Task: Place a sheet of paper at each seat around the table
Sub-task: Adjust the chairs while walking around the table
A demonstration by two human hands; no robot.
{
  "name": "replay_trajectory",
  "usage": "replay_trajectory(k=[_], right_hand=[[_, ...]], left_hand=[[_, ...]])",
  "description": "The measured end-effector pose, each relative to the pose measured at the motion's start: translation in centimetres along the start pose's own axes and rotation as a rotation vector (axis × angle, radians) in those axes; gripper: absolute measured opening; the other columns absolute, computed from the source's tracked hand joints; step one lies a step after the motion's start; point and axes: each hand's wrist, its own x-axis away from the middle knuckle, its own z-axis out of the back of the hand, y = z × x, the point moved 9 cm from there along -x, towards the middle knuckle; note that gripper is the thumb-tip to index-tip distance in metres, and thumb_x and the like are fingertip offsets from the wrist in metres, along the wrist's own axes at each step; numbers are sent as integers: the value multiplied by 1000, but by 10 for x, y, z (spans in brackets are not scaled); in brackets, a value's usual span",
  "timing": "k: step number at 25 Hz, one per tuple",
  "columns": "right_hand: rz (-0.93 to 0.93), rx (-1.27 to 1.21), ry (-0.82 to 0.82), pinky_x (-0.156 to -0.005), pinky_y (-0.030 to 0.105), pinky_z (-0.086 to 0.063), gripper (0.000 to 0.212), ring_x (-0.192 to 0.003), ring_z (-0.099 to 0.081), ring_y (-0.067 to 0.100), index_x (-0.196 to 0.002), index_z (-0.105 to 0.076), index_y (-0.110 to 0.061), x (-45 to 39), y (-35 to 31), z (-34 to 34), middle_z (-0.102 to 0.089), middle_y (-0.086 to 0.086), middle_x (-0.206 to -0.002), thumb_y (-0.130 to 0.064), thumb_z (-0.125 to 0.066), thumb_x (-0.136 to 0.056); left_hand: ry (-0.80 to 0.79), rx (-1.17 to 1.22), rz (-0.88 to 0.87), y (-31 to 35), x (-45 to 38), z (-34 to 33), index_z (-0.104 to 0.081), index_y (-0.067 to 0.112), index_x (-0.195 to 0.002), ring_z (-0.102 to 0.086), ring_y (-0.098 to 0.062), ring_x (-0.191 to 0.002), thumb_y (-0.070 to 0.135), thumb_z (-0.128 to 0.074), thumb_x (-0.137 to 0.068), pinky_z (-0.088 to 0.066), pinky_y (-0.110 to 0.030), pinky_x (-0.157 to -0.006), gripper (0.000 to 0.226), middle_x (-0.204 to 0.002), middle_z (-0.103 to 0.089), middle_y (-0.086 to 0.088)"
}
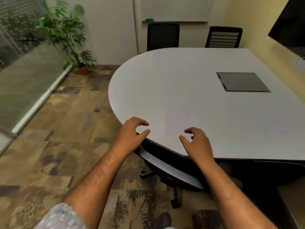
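Observation:
A white table (pixel 181 76) with a rounded left end fills the right half of the head view. My left hand (pixel 132 135) hovers at its near curved edge, fingers curled and apart, holding nothing. My right hand (pixel 197 143) hovers over the near edge a little to the right, also empty with fingers apart. Between and just beyond the hands, a faint straight edge on the tabletop suggests a white sheet of paper (pixel 183 123) lying flat; it barely stands out from the table. A black chair (pixel 175 180) is tucked under the table below my hands, with a white strip (pixel 166 167) across it.
Two black chairs (pixel 162 37) (pixel 222 37) stand at the table's far side. A grey square hatch (pixel 242 81) is set into the tabletop. A potted plant (pixel 71 40) stands by the glass wall (pixel 24 76) on the left. A dark screen (pixel 290 22) hangs at top right.

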Motion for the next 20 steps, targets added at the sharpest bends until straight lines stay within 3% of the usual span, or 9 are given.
replay_trajectory(k=[6,11,13,20], right_hand=[[4,18,26,-97,46,-55,38,-119,-62,17,-127,-64,-30,-44,-31,-9,-60,-6,-137,-48,-67,-94],[9,43,17,-99,42,-53,37,-122,-59,15,-126,-62,-32,-73,-49,-20,-58,-9,-137,-49,-66,-94],[-5,37,22,-98,39,-53,36,-120,-60,14,-126,-62,-33,-79,-54,-26,-58,-10,-137,-49,-67,-94],[-60,108,90,-100,39,-52,40,-125,-57,15,-129,-61,-33,-114,-106,-69,-57,-11,-139,-50,-67,-93]], left_hand=[[-21,-76,-8,-15,-39,26,-70,36,-107,-53,10,-111,34,-75,-90,-40,-14,-89,17,-112,-62,23],[115,208,202,-61,-66,44,-73,35,-104,-60,0,-105,29,-77,-90,-51,-25,-82,16,-115,-66,14],[134,325,269,-84,-76,45,-75,33,-104,-59,-6,-112,27,-78,-90,-51,-32,-88,16,-115,-68,8],[50,252,203,-144,-153,89,-71,35,-104,-53,-2,-115,26,-78,-90,-46,-30,-87,18,-120,-59,17]])
